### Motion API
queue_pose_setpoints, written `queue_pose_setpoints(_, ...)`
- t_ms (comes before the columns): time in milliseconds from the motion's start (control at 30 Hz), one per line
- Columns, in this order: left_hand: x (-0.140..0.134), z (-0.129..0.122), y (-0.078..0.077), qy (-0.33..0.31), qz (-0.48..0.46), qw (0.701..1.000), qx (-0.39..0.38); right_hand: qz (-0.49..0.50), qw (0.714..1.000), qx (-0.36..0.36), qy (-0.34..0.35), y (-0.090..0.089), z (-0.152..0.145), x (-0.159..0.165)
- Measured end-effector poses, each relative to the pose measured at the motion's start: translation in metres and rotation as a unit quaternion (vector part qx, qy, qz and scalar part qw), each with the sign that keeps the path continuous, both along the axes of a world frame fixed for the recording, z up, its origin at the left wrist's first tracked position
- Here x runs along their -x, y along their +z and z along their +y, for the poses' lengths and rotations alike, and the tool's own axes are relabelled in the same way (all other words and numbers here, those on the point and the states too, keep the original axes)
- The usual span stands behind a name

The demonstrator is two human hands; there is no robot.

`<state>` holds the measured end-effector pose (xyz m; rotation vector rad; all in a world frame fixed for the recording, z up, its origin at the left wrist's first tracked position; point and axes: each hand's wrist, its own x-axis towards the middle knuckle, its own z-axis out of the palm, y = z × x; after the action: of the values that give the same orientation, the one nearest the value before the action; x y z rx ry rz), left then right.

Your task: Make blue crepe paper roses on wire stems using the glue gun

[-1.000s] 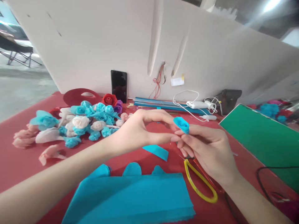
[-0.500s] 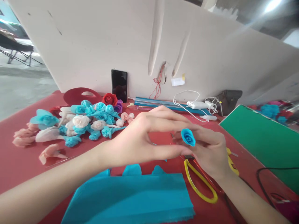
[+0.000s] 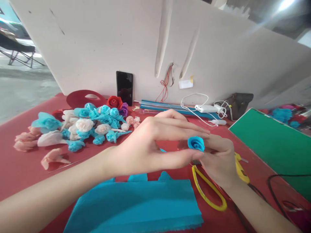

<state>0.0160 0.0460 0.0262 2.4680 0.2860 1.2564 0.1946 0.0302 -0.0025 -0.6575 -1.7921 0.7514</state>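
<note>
A small blue paper rose (image 3: 196, 144) with a spiral centre sits between both hands, its opening facing me. My left hand (image 3: 157, 142) reaches across from the left and pinches the rose's edge between thumb and fingers. Behind and below the bloom, my right hand (image 3: 217, 158) is closed on its base; the stem end is hidden. Under the hands lies a stack of blue crepe paper (image 3: 141, 204), with several cut petal shapes (image 3: 137, 177) at its far edge. Scissors with a yellow handle (image 3: 210, 194) rest beside my right wrist.
Finished paper flowers (image 3: 84, 126) in blue, white and pink are heaped at left. A black phone (image 3: 124, 87) leans on the board. White cables (image 3: 206, 108), a yellow glue gun (image 3: 241, 168) and a green board (image 3: 272, 149) lie at right on the red table (image 3: 21, 168).
The blue rose has turned and tipped between my fingers, showing a wider, rounder opening. My left thumb and fingers have shifted slightly right along its edge.
</note>
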Motion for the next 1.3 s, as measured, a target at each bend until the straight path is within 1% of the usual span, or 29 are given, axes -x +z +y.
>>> queue_pose_setpoints(133,-0.0018,0.0007,0.0005,0.002,-0.004,1.000,0.000,0.001,1.000,0.007,-0.004,-0.0024,0.0001,0.0001)
queue_pose_setpoints(367,-0.0016,-0.0007,-0.0022,-0.001,-0.016,1.000,-0.017,-0.003,1.000,-0.003,-0.006,0.0019,-0.0028,0.0011)
queue_pose_setpoints(500,-0.0015,-0.0005,-0.0012,0.002,-0.023,1.000,-0.016,0.003,1.000,0.000,-0.018,0.0012,-0.0040,0.0014)
queue_pose_setpoints(600,-0.0007,-0.0002,0.0004,0.003,-0.025,1.000,-0.007,0.005,1.000,0.008,-0.026,-0.0003,-0.0042,0.0012)
queue_pose_setpoints(733,0.0017,-0.0001,0.0016,0.019,-0.025,0.999,0.012,0.000,0.999,0.019,-0.030,-0.0003,-0.0038,0.0012)
queue_pose_setpoints(933,0.0025,-0.0008,0.0005,0.029,-0.011,0.999,0.030,-0.005,0.999,0.011,-0.038,0.0011,-0.0019,0.0012)
queue_pose_setpoints(1067,0.0018,-0.0009,-0.0006,0.009,-0.019,0.999,0.033,-0.012,0.999,0.009,-0.036,0.0002,-0.0011,0.0003)
queue_pose_setpoints(1300,0.0003,0.0030,-0.0040,-0.006,0.015,0.999,0.028,-0.022,0.999,-0.018,-0.014,-0.0044,0.0017,-0.0046)
